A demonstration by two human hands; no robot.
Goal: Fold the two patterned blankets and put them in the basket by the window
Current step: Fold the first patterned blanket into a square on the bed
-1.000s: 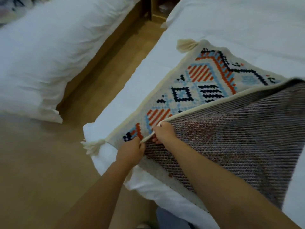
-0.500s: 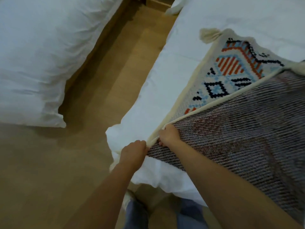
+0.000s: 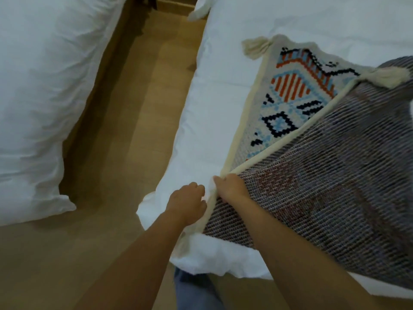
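Observation:
A patterned blanket [image 3: 288, 101] with orange, blue and black motifs, cream edging and corner tassels lies on the white bed [image 3: 223, 104] at the right. Its grey-striped underside [image 3: 335, 166] is folded over the patterned face. My right hand [image 3: 230, 186] pinches the cream edge at the near corner of the fold. My left hand [image 3: 187, 204] is just left of it, fingers curled at the same edge near the bed's corner. Only one blanket shows, and the basket is out of sight.
A second white bed [image 3: 40, 104] fills the left side. A strip of wooden floor [image 3: 134, 121] runs between the two beds. My jeans-clad legs [image 3: 194, 289] stand at the bed's near corner.
The folded edge has been drawn toward the bed's near corner, covering more of the patterned face. Both hands stayed together at the corner. A second tassel now shows at the far right.

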